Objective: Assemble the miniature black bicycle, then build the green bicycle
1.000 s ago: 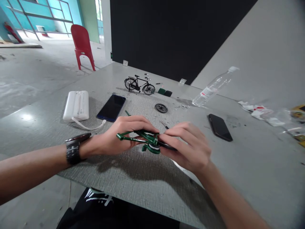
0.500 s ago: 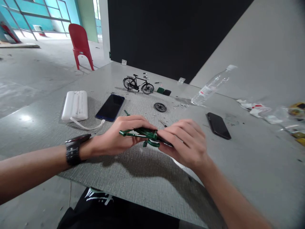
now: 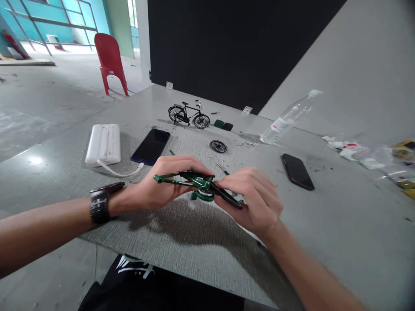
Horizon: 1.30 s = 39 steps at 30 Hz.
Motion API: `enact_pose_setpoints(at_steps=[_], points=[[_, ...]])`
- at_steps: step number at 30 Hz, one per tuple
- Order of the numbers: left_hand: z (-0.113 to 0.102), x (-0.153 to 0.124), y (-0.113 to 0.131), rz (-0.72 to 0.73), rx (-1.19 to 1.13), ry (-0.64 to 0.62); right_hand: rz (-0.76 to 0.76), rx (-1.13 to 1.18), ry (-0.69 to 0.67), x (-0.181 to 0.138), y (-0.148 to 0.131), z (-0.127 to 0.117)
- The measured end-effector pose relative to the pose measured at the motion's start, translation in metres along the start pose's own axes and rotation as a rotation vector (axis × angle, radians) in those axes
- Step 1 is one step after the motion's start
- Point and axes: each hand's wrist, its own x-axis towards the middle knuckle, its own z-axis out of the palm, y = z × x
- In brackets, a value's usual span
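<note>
My left hand (image 3: 168, 179) is closed around a green model bicycle frame (image 3: 203, 183), raised just above the table. Thin frame tubes stick out toward the left, and a round part with a pale rim and a pedal (image 3: 193, 196) shows underneath. In the fingers of my right hand (image 3: 254, 196) is a black model wheel (image 3: 228, 198), seen nearly edge-on. Its left end meets the green frame; fingers hide part of the joint. Behind the right hand lies a small screwdriver (image 3: 222, 169), and beyond it a loose spoked wheel (image 3: 218, 146) lies flat.
A black model bicycle (image 3: 189, 115) stands farther back, near green and black pieces (image 3: 223, 125). To the left are a white power bank (image 3: 103, 144) and a cabled phone (image 3: 151, 146). A dark phone (image 3: 297, 171) and tilted plastic bottle (image 3: 290, 116) are on the right.
The green frame has shifted slightly left and turned. My right hand has moved a little down and right, so more of the black wheel shows.
</note>
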Motion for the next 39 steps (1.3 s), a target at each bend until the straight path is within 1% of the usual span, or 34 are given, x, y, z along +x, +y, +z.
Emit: enact_pose_setpoints(at_steps=[4, 11, 15, 20, 24, 28, 32, 35, 37, 39], points=[[-0.0005, -0.0015, 0.0000, 0.005, -0.017, -0.003, 0.019, 0.005, 0.018, -0.0003, -0.0003, 0.0004], [-0.0025, -0.0028, -0.0026, 0.027, -0.005, -0.034, 0.060, 0.056, -0.042, -0.0012, -0.0016, -0.0010], [-0.0006, -0.0018, 0.0000, 0.031, -0.002, 0.005, 0.069, 0.061, -0.023, -0.0008, -0.0023, 0.0014], [0.0030, -0.0012, 0.0028, 0.028, 0.022, 0.040, 0.122, 0.057, 0.006, 0.0003, -0.0055, 0.0029], [0.0036, -0.0023, 0.0009, 0.051, 0.034, 0.068, 0.120, 0.052, 0.058, -0.0002, -0.0081, 0.0023], [0.0030, -0.0029, 0.0010, 0.041, 0.031, 0.064, 0.111, 0.044, 0.075, -0.0018, -0.0087, 0.0014], [0.0015, -0.0046, 0.0009, 0.035, 0.025, 0.045, 0.144, 0.039, 0.041, -0.0030, -0.0083, 0.0005], [0.0006, -0.0059, 0.0003, 0.044, 0.011, 0.000, 0.128, 0.022, 0.015, -0.0032, -0.0075, 0.0016], [0.0006, -0.0060, 0.0003, 0.049, 0.011, -0.006, 0.119, 0.025, 0.023, -0.0027, -0.0069, 0.0033], [0.0010, -0.0054, 0.0007, 0.044, 0.014, 0.019, 0.120, 0.041, 0.059, -0.0014, -0.0066, 0.0052]])
